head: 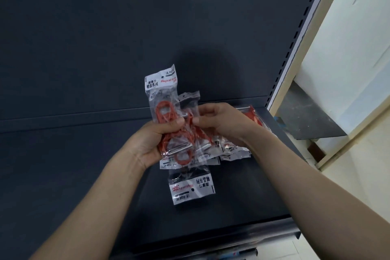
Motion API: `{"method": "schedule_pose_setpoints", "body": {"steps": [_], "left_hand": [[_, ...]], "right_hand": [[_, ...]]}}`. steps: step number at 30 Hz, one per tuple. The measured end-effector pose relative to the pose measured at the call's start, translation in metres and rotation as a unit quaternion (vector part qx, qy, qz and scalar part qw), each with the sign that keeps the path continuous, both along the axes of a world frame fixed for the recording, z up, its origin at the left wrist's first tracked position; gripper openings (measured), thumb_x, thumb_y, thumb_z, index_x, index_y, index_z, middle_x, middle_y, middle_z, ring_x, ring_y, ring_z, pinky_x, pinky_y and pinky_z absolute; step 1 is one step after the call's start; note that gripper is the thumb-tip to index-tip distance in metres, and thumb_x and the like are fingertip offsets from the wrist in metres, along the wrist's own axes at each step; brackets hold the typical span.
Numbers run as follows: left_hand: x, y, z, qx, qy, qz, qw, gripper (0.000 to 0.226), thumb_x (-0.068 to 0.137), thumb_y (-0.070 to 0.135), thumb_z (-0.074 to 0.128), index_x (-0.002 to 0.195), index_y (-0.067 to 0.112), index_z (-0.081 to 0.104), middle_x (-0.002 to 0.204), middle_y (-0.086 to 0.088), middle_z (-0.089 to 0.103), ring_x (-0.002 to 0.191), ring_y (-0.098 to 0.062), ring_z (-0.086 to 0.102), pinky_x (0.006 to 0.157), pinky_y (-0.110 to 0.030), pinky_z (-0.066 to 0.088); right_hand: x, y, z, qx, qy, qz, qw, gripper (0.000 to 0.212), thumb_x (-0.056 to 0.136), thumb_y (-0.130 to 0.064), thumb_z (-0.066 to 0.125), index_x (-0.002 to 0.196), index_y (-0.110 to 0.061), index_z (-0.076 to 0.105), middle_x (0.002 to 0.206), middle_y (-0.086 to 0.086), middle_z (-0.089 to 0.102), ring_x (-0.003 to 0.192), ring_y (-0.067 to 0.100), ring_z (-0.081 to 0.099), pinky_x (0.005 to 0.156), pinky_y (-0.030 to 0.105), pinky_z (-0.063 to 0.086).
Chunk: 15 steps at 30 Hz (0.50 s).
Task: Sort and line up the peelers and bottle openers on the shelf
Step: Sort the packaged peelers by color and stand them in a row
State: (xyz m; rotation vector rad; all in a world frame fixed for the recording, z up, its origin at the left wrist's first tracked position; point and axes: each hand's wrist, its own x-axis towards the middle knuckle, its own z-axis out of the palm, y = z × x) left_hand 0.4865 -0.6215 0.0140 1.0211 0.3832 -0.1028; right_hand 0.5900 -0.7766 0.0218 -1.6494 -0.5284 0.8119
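Note:
Above the dark shelf [73,164] I hold a bundle of red peelers in clear plastic bags [166,110]. My left hand [157,139] grips the bundle from the left, thumb on top. My right hand [219,121] pinches the bags from the right with thumb and fingers. One bag's white label points up [160,79]; another hangs upside down below my hands [191,189]. More bagged red peelers [251,117] lie on the shelf under and behind my right hand, partly hidden.
A dark back panel [126,38] rises behind the shelf. A slotted upright [295,48] bounds it on the right, with a pale wall [348,38] and a lower dark shelf [306,120] beyond. The shelf's front edge [221,238] is near me.

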Motion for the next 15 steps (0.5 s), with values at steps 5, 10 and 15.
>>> {"method": "schedule_pose_setpoints", "body": {"steps": [5,10,15], "left_hand": [[-0.004,0.011,0.002,0.006,0.004,0.02,1.0,0.036,0.07,0.009,0.069,0.104,0.0,0.065,0.105,-0.019,0.069,0.095,-0.032,0.068,0.075,-0.042,0.058],[-0.011,0.036,0.005,0.022,0.007,0.072,0.997,0.029,0.065,0.01,0.071,0.093,0.004,0.067,0.09,-0.013,0.073,0.075,-0.023,0.072,0.06,-0.035,0.059],[-0.014,0.039,0.003,0.026,0.007,0.065,0.998,0.03,0.063,0.01,0.072,0.091,0.004,0.067,0.09,-0.012,0.074,0.076,-0.024,0.072,0.059,-0.035,0.058]], "right_hand": [[-0.007,0.007,0.001,-0.013,-0.003,-0.022,1.0,0.018,0.086,0.001,0.062,0.102,-0.004,0.064,0.07,0.005,0.07,0.056,0.014,0.066,0.048,0.022,0.05],[-0.004,0.002,0.005,-0.041,-0.061,-0.082,0.994,0.027,0.082,0.003,0.063,0.103,-0.013,0.06,0.081,0.006,0.073,0.072,0.023,0.071,0.069,0.036,0.058],[0.003,-0.005,0.015,-0.036,-0.104,-0.149,0.983,0.048,0.08,0.007,0.06,0.117,-0.023,0.053,0.094,0.006,0.07,0.072,0.019,0.072,0.055,0.024,0.056]]}}
